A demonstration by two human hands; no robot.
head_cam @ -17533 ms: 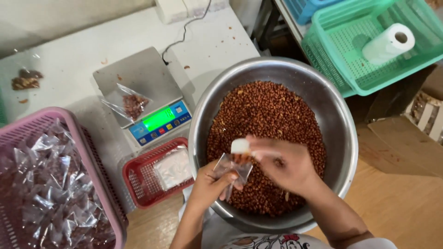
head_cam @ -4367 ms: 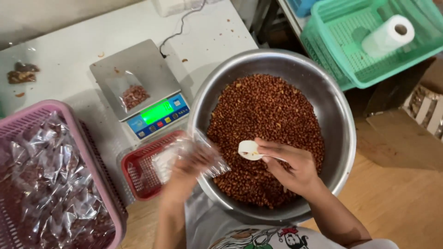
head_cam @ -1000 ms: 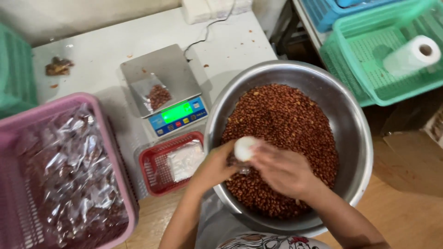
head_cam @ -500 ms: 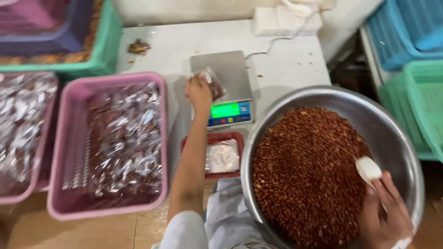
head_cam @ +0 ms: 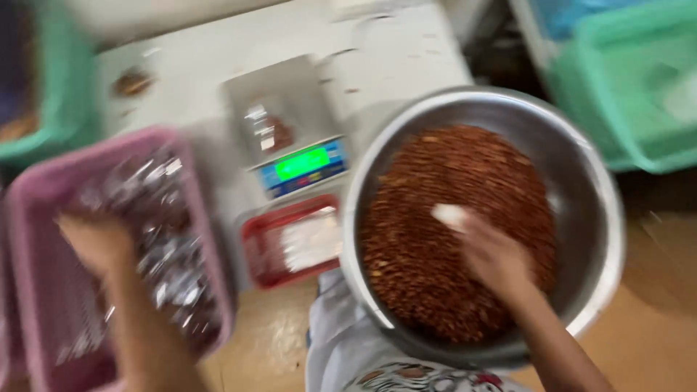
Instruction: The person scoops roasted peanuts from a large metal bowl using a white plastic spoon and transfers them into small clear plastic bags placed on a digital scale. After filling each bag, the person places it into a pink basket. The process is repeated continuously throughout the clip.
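The whole view is motion-blurred. My right hand [head_cam: 495, 255] is over a big steel bowl [head_cam: 595, 196] full of red-brown peanuts [head_cam: 435, 276] and holds a small white scoop [head_cam: 450, 215] just above them. Far to the left, my left hand [head_cam: 98, 243] is over a pink basket [head_cam: 196, 218] filled with small clear bags of peanuts [head_cam: 170, 254]. The blur hides whether that hand holds a bag. A small bag with some peanuts [head_cam: 268, 132] lies on the pan of a digital scale [head_cam: 301, 165], whose display glows green.
In front of the scale stands a small red basket [head_cam: 258, 254] with clear empty bags. A green basket [head_cam: 632, 87] stands at the right, with a blue one behind it. Another green basket [head_cam: 43, 109] is at the far left. The white tabletop [head_cam: 406, 51] carries a cable.
My left hand has swung from the scale leftward and down over the pink basket. The view has shifted. My right hand stays over the peanuts with the scoop.
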